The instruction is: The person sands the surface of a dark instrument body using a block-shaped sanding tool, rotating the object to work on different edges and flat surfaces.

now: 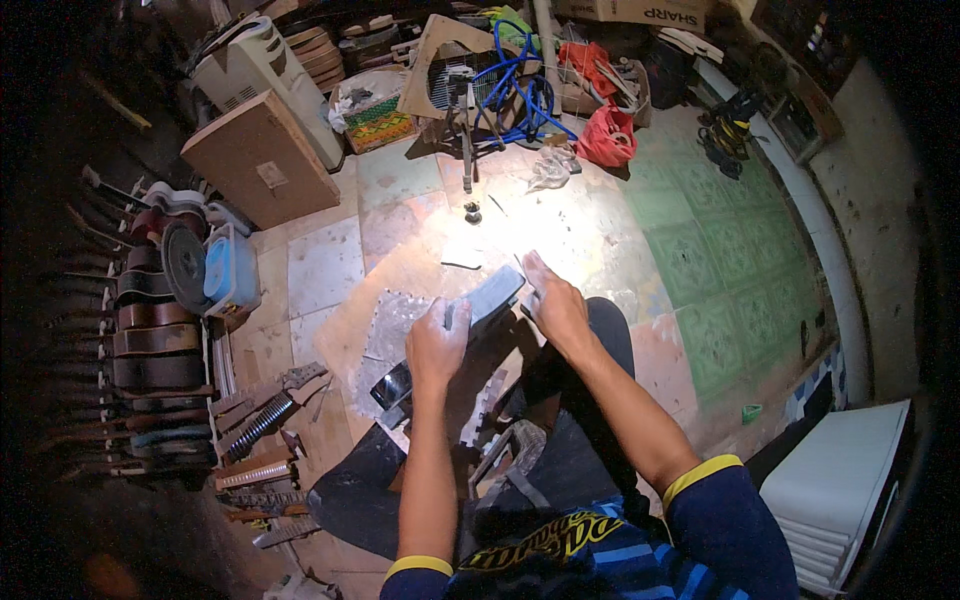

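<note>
Over my lap lies a glossy dark piece with a curved, dusty grey-blue edge (493, 293), which looks like a guitar body seen edge-on. My left hand (437, 340) is closed over its middle, thumb along the edge. Beside its far end is my right hand (556, 303), the fingers bent and close together. Whatever sits between those right fingers is too small to make out. The piece's shiny black end (391, 385) slants down toward my left knee. Beneath and beside it, a dusty, speckled grey sheet (388, 335) is spread on the floor.
Several guitars (155, 342) hang along the left wall, near a clear tub with a blue lid (218, 268). Guitar necks (265, 425) lie by my left leg. A brown board (262, 165), blue hose (510, 85) and red bag (606, 138) are farther off. A white cabinet (835, 480) stands at right.
</note>
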### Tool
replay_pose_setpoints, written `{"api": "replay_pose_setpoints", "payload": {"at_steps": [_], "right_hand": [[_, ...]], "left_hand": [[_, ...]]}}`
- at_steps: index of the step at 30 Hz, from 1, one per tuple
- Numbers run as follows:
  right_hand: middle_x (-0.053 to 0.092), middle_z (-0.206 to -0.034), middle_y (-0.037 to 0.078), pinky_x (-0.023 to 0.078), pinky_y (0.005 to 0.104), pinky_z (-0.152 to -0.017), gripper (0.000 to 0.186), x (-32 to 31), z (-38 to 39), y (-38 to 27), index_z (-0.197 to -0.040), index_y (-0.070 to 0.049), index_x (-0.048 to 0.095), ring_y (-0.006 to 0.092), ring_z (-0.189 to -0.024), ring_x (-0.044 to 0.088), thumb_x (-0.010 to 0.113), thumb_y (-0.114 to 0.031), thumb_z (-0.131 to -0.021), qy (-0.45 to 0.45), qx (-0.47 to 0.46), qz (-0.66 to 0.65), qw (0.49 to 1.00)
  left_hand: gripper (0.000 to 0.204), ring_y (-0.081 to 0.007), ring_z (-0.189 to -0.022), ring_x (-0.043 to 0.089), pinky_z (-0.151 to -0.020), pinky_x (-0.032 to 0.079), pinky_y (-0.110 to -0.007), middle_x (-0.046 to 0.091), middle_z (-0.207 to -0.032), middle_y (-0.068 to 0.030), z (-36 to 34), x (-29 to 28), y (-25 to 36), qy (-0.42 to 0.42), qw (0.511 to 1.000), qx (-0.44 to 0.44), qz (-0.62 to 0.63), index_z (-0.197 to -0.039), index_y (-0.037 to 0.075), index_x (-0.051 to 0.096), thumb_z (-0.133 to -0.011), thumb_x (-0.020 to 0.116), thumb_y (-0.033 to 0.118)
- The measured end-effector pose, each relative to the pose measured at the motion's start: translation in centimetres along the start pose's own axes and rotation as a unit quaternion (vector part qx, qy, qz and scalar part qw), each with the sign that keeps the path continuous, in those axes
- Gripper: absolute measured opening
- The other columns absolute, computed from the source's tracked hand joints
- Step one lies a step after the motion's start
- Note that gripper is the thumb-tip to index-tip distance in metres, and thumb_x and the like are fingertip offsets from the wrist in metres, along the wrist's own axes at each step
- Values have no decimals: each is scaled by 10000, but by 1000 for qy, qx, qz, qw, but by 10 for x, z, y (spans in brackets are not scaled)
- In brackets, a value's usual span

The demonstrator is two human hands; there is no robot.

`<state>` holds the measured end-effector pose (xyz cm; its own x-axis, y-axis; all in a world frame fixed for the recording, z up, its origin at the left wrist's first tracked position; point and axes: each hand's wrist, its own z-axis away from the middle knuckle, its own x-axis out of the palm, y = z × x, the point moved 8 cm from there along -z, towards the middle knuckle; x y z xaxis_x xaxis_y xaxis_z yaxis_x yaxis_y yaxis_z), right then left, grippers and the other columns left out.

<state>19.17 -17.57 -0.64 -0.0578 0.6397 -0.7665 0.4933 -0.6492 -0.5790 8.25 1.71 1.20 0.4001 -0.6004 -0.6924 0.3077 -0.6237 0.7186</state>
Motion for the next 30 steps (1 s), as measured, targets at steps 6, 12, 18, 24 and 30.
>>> {"api": "replay_pose_setpoints", "payload": {"at_steps": [6,12,18,24,30], "right_hand": [[570,-1484,102,577,461,-941,684,6,15,-13,-1471,-177,555,368,-1151,673,513,73,-835,-120,21,-19,992],[599,-1454,85,616,415,-858,688,-5,32,-67,-1473,-259,553,317,-1056,716,565,14,-842,-16,-172,-86,981],[566,-1477,146,576,438,-957,566,-1,3,0,-1454,-81,553,333,-1221,642,497,-5,-895,42,-31,-36,998],[577,-1483,79,614,394,-853,672,28,23,9,-1485,-246,555,298,-1100,709,492,8,-866,43,-56,-20,997],[517,-1528,147,545,390,-1015,624,45,43,-37,-1482,-82,532,315,-1293,607,486,51,-875,-11,-109,-57,992]], "left_hand": [[468,-545,-923,631,-770,493,-586,668,-919,-325,-3,1,0,21,1000,8,12,-963,3,683,-1026,524,439],[460,-546,-951,625,-783,490,-592,665,-952,-330,-9,4,-26,61,998,8,21,-1018,19,711,-1052,469,409],[432,-542,-924,630,-770,493,-592,671,-925,-317,-6,5,-7,19,999,31,3,-997,28,693,-1057,460,387],[417,-533,-902,639,-755,493,-594,674,-932,-315,-7,7,-14,50,998,20,-11,-997,26,698,-1060,462,363],[449,-533,-890,640,-739,495,-592,667,-917,-323,-16,6,-19,82,995,61,0,-988,-14,708,-1071,441,338]]}}
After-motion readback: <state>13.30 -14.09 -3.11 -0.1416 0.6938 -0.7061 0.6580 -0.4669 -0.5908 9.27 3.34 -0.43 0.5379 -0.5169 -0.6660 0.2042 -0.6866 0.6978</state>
